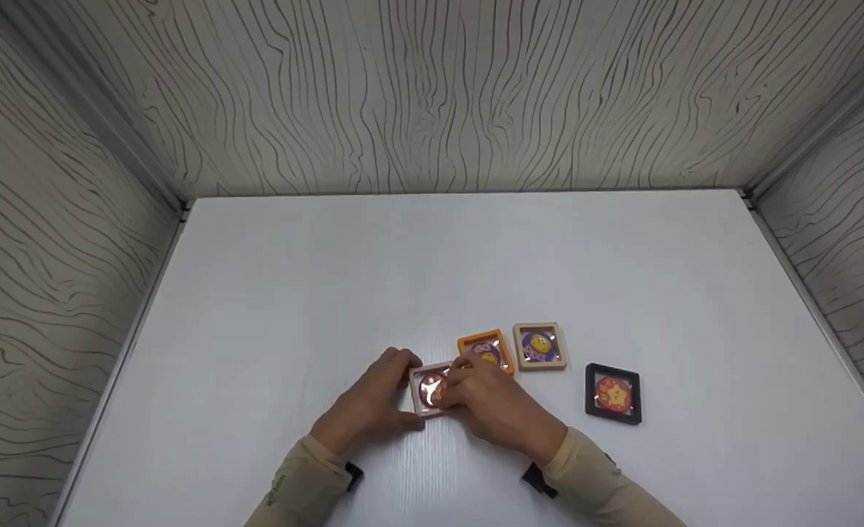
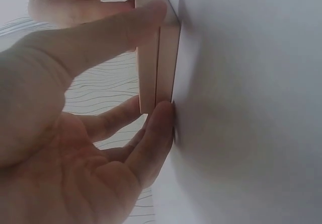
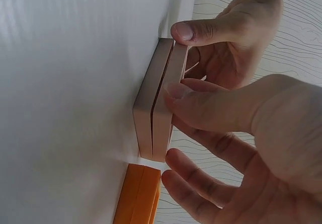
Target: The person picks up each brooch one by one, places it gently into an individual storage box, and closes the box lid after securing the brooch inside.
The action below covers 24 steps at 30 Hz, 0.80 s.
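A small pale pink square display frame (image 1: 429, 389) with a clear film window and a round reddish piece inside lies between both hands, close over the white table. A thin seam runs along the side of the pink frame (image 3: 160, 100), splitting it into two layers. My left hand (image 1: 369, 402) grips its left side, with thumb and fingers at opposite edges. From the right, my right hand (image 1: 501, 406) pinches the frame, its thumb at the near edge and fingertips over the far side. Part of the window is hidden under the right fingers.
An orange frame (image 1: 503, 353) lies just beyond the right hand, partly covered by it. Beside that sits a beige frame (image 1: 540, 346) with a purple and yellow round piece. Farther right is a black frame (image 1: 613, 394) with an orange star piece. Wood-patterned panels (image 1: 432, 95) surround the white table (image 1: 292, 278).
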Each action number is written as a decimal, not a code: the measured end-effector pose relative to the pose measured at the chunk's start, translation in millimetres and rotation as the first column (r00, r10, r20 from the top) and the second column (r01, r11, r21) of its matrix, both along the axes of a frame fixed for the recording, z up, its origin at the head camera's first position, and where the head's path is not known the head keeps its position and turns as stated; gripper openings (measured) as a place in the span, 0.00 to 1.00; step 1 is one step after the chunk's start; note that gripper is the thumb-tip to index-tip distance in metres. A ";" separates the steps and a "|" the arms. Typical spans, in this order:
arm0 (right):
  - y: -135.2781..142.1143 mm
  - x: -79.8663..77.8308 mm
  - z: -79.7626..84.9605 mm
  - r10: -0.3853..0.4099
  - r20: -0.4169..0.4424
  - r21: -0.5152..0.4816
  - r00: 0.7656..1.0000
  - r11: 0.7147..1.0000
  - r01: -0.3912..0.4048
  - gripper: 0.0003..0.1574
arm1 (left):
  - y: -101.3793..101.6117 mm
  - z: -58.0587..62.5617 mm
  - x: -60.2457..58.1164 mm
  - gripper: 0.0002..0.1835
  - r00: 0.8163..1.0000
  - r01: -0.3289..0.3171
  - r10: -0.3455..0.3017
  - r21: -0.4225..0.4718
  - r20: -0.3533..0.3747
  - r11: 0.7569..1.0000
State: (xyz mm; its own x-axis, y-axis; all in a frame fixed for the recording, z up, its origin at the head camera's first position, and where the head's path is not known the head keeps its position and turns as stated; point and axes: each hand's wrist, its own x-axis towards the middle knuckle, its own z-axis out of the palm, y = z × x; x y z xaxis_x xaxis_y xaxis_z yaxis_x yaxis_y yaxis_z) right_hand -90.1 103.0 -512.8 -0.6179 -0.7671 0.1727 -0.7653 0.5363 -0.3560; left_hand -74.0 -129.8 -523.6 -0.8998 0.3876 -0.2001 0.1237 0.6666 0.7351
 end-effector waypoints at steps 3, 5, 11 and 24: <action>0.5 -0.4 -0.4 0.000 0.012 0.003 1.000 1.000 0.000 0.09 | 1.7 -0.2 0.9 0.37 1.000 -0.009 0.009 -0.019 -0.001 1.000; 1.1 -0.3 -0.8 -0.002 0.023 0.003 1.000 1.000 0.002 0.09 | 2.3 -0.2 1.3 0.37 1.000 -0.004 0.003 -0.026 -0.015 1.000; 1.1 0.2 -1.5 -0.027 0.076 0.014 0.997 1.000 0.026 0.08 | 4.6 0.2 2.8 0.37 1.000 -0.018 0.018 -0.034 -0.010 0.999; 7.6 -4.0 -1.0 0.036 0.016 -0.022 0.999 0.999 -0.036 0.05 | 3.5 5.8 0.2 0.38 0.999 0.006 -0.007 -0.054 -0.032 0.999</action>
